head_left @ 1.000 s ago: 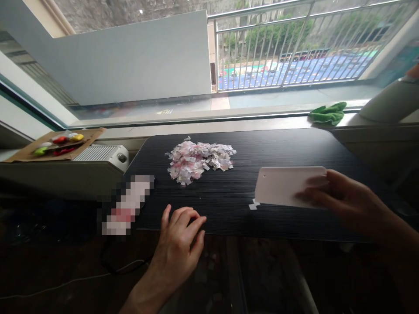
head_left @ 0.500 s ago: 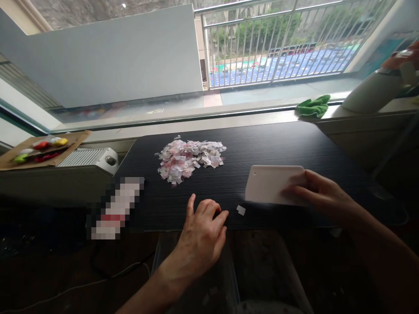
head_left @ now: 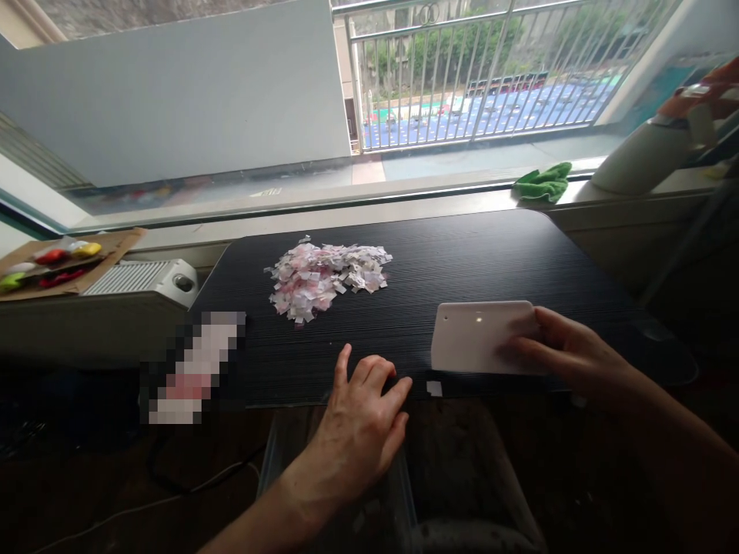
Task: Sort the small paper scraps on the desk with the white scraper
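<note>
My right hand (head_left: 569, 342) grips the right end of a white plastic scraper (head_left: 470, 338), a flat rounded sheet with a small hole in one corner, over the black table (head_left: 450, 254). My left hand (head_left: 366, 404) is at the table's front edge, fingers apart and holding nothing. Between the two hands, a small white paper scrap (head_left: 434, 388) lies at that edge, just below the scraper. A heap of cut paper bits (head_left: 315, 281), white and pinkish, is farther back on the left of the tabletop.
Below the table's front edge is a clear plastic bin (head_left: 269, 454), dim inside. A green cloth (head_left: 543, 183) and a white spray bottle (head_left: 640, 158) are on the sill. At left are a white radiator (head_left: 144, 281) and a cardboard sheet (head_left: 118, 258) with colourful items.
The paper scrap has slid right and toward me, to the table's front edge. The scraper has come slightly nearer the same edge. My left hand has shifted a little rightward, while the view has turned slightly.
</note>
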The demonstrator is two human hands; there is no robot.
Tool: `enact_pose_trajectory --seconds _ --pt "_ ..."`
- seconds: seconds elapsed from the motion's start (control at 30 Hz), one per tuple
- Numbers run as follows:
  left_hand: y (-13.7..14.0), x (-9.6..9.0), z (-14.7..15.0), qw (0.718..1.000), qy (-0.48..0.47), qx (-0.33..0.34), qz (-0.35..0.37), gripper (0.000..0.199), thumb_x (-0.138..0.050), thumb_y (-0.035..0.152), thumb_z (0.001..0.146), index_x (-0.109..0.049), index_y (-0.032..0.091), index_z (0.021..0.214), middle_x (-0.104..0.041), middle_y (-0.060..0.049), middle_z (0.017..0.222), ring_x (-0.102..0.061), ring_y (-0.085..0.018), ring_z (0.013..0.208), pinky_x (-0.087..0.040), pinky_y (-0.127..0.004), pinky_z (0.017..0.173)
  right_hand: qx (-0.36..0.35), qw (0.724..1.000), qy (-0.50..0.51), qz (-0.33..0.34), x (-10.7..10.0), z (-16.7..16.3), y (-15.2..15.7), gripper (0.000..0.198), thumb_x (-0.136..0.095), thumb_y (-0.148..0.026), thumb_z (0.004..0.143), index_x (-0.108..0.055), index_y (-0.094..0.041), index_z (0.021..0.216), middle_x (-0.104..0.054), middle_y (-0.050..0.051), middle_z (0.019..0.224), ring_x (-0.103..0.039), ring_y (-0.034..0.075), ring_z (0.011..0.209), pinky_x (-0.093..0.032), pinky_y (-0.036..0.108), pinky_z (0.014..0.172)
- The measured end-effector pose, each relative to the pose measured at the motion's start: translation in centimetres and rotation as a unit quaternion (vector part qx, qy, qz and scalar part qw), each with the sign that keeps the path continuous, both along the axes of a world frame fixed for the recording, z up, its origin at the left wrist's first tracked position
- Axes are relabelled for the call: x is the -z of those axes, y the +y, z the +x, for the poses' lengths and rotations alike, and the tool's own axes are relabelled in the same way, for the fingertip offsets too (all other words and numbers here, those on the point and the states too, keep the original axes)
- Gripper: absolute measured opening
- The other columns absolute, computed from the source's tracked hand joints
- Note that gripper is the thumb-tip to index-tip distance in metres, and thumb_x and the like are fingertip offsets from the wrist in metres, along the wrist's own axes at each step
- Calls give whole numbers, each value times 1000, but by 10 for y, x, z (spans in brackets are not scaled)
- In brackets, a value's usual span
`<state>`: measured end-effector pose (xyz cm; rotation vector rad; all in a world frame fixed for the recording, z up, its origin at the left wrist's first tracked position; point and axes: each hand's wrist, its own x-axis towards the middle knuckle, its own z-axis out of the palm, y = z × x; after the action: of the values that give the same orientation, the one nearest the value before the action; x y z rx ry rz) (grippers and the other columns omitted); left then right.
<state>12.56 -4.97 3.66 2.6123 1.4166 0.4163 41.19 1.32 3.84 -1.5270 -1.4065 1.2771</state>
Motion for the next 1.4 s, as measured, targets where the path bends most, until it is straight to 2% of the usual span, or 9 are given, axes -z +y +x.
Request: enact_pose_trajectory --seconds 0.23,0.53,0.77,0.9,1.0,1.1,1.2,1.3,1.4 --pt "-4 -1 10 1000 11 23 -7 32 -55 20 85 -57 24 117 -57 -5 110 -50 -22 114 -19 -60 114 -7 999 4 -43 5 1 -7 38 -72 -52 67 -63 -23 89 -72 4 79 -70 27 75 -60 37 63" --pt "-6 0 15 999 9 33 -8 31 -58 24 85 -57 24 116 -57 -5 110 -49 -22 114 -20 -60 114 -12 997 15 -77 -15 -14 -14 38 -74 -50 65 -62 -22 89 -71 3 80 -70 26 79 -59 37 69" --pt "-19 -4 13 998 -8 52 -25 29 -55 27 88 -56 24 116 -58 -3 112 -48 -20 118 -16 -57 117 -2 998 -11 -68 -22 -6 -27 45 -73 -56 65 -62 -20 91 -73 6 85 -69 27 81 -58 35 67" --pt "-22 -11 5 998 -3 53 -33 32 -53 22 88 -55 25 120 -58 -4 113 -48 -21 118 -20 -58 116 48 999 -16 4 -26 -6 -26 37 -73 -55 66 -62 -25 83 -73 4 82 -70 26 79 -57 34 70" --pt "-14 -11 -7 1000 -10 7 -17 34 -53 18 86 -57 24 119 -59 -5 110 -50 -22 115 -23 -60 113 74 992 -16 98 -20 -17 -7 34 -72 -54 67 -58 -26 81 -73 3 80 -70 26 81 -56 38 78" --pt "-5 -6 -23 998 -24 -60 12 34 -53 16 84 -59 23 117 -60 -6 108 -52 -23 111 -24 -63 111 46 981 -47 181 -10 -39 23 34 -67 -55 72 -55 -25 82 -74 6 83 -70 27 84 -55 41 77" --pt "-2 0 -38 993 -33 -112 34 34 -53 15 83 -61 23 115 -61 -6 106 -54 -23 108 -28 -64 108 5 967 -83 242 -3 -64 53 26 -61 -48 81 -52 -24 85 -75 9 89 -70 27 87 -55 40 75" --pt "-5 5 -50 990 -23 -136 39 34 -53 15 82 -61 23 114 -61 -6 104 -55 -23 105 -31 -63 107 -37 955 -118 271 0 -89 76 17 -56 -39 85 -50 -23 87 -75 11 96 -70 26 88 -54 37 68" --pt "-9 9 -56 988 -15 -149 37 33 -52 15 82 -61 22 113 -60 -6 105 -55 -23 105 -32 -63 107 -58 952 -112 278 1 -107 90 14 -52 -36 87 -48 -23 86 -75 12 99 -71 26 89 -53 33 62"
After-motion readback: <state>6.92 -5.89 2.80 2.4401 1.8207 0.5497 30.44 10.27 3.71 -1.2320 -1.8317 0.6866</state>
